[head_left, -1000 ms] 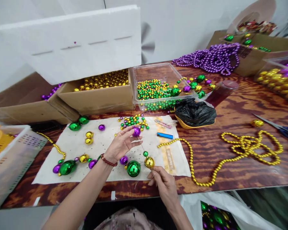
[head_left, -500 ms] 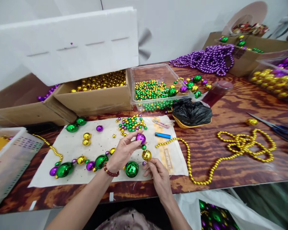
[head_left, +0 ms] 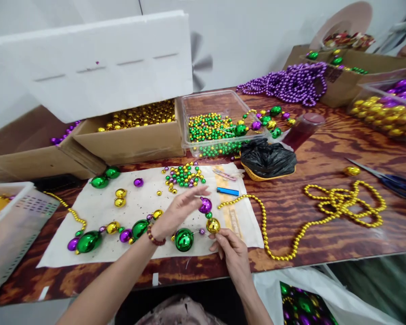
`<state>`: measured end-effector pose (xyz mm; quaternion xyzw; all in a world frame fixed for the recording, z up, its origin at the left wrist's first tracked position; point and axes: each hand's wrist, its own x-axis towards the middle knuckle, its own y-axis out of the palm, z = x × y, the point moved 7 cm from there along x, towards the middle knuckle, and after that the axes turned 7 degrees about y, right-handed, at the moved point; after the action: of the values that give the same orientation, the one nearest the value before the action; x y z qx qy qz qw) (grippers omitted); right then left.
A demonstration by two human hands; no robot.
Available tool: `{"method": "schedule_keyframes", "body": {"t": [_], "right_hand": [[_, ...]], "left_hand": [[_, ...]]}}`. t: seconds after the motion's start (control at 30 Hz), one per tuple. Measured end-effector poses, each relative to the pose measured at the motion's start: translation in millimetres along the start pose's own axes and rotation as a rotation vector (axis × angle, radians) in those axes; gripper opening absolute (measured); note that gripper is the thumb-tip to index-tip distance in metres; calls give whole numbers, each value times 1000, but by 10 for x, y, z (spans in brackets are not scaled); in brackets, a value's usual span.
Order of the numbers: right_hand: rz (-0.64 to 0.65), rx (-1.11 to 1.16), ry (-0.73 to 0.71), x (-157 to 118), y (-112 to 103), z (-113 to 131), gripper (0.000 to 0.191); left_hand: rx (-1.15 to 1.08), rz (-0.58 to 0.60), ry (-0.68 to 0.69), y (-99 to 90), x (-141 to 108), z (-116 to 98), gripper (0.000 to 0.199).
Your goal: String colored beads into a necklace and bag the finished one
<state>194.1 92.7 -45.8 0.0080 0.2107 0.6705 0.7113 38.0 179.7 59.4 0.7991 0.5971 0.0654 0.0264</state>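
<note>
Bright, diffuse light; glare dots shiny beads, fan blades blur.

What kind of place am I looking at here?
Probably a small craft workshop: loose beads lie sorted on a white cloth, cardboard boxes hold many more, and scissors rest on the wooden table.

The wrist of the left hand (head_left: 176, 213) hides part of the bauble strand (head_left: 140, 229); the right hand (head_left: 234, 250) covers an edge of the gold ball (head_left: 213, 225); left of the hands, the white basket (head_left: 25, 234) is cut off; beyond them, the fan (head_left: 202, 64) blurs
</note>
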Motion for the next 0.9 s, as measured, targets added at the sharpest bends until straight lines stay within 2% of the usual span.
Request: {"method": "schedule_keyframes", "body": {"t": [0.1,0.13,0.23,0.3,0.37,0.5,0.67,0.7,0.77,0.83,0.9], "right_hand": [[-34,60,17,21,-87,-7,38],[-44,72,22,26,-110,-13,38],[-57,78,26,28,-145,-40,37],[-51,60,18,20,-146,-52,37],[-44,42,9,11,-138,-51,38],[-39,28,-5,1,-118,7,38],[1,-31,-13,-16,-70,75,38],[9,-47,-16,-23,-62,76,38],[21,-92,-29,-42,-51,72,37],[38,-154,-55,-68,-39,68,36],[55,-212,-86,-98,-27,69,35]], "left_hand": [[465,-94,173,-359,296,-67,23],[667,-77,208,-416,394,-50,19],[1164,86,228,-386,621,127,17],[1298,148,220,-304,695,222,16],[1310,156,216,-227,728,256,14],[1221,132,224,-189,754,264,13],[1032,38,218,-316,705,194,3],[914,6,188,-345,668,167,7],[487,-55,69,-376,559,147,17],[-31,-90,-81,-319,414,156,24],[-343,-96,-175,-219,279,130,27]]}}
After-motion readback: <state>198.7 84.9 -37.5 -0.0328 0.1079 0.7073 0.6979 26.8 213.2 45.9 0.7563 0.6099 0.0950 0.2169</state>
